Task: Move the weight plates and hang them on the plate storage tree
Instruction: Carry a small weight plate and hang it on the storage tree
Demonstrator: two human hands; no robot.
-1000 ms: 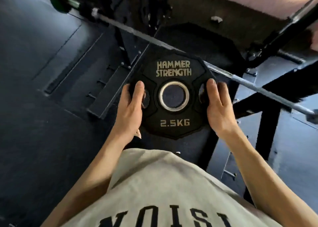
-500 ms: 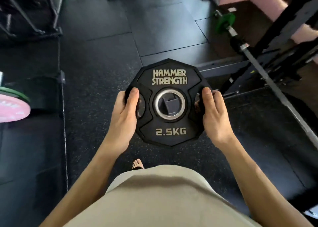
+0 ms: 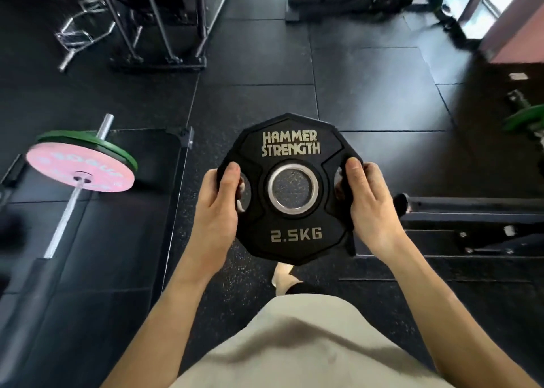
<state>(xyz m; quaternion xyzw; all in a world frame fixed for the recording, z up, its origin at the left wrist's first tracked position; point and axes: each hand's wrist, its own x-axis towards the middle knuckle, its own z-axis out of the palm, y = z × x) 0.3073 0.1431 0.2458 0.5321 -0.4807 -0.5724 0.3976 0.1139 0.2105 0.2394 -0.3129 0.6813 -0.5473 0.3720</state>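
Leftmost, a barbell (image 3: 63,219) lies on a dark platform mat (image 3: 117,240), its bare steel shaft running toward the lower left edge; a pink plate (image 3: 79,166) sits on it, with a green plate (image 3: 97,147) just behind, touching. Beyond them, upper left, stands a metal rack (image 3: 164,22) with slanted legs, and a chrome bar frame (image 3: 79,31) rests on the floor beside it. Between the platform's raised edge and the centre runs an open strip of speckled rubber floor (image 3: 256,63), wide and bare up to the tile seams. Centre — the left hand (image 3: 217,211) grips the left rim of the black weight plate (image 3: 291,237), thumb on the face, fingers curled through the left grip slot. That plate is held in mid-air at waist height, face up toward the camera, lettering "HAMMER STRENGTH" and "2.5KG" upright, floor visible through its steel-ringed hole. The right hand (image 3: 371,211) clamps the right rim the same way, thumb over the face, fingers wrapped behind. Below the plate a bare foot (image 3: 281,275) shows on the floor, and a pale shirt (image 3: 294,343) fills the bottom edge. Right of the hands, a low black steel frame (image 3: 471,211) runs out to the right edge, close to the right wrist. Far right, a green plate edge (image 3: 527,119) — blurred — and a pink wall (image 3: 518,37) beside a bright doorway.
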